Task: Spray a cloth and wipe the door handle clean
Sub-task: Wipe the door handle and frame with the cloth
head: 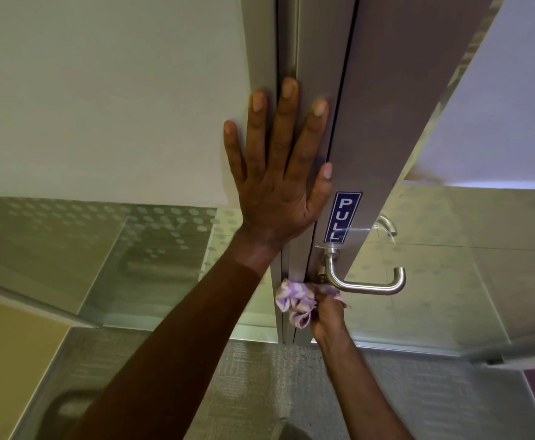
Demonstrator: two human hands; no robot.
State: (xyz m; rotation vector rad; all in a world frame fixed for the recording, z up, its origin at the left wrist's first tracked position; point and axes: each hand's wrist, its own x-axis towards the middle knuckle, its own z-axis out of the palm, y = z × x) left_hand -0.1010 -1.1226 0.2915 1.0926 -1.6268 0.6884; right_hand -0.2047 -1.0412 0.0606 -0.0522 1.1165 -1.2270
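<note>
My left hand [279,182] is flat, fingers spread, steadying the door frame [294,42]; right hand [328,315] bunches the purple cloth [294,301] against the lever handle's [364,282] base.

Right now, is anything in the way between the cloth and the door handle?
No, nothing visible. The right hand holds the purple cloth right up against the base of the metal door handle. The left hand rests flat on the door frame above, out of the way.

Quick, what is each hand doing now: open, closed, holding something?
Left hand: open, flat against the door frame.
Right hand: closed on the cloth, beside the door handle.
</note>
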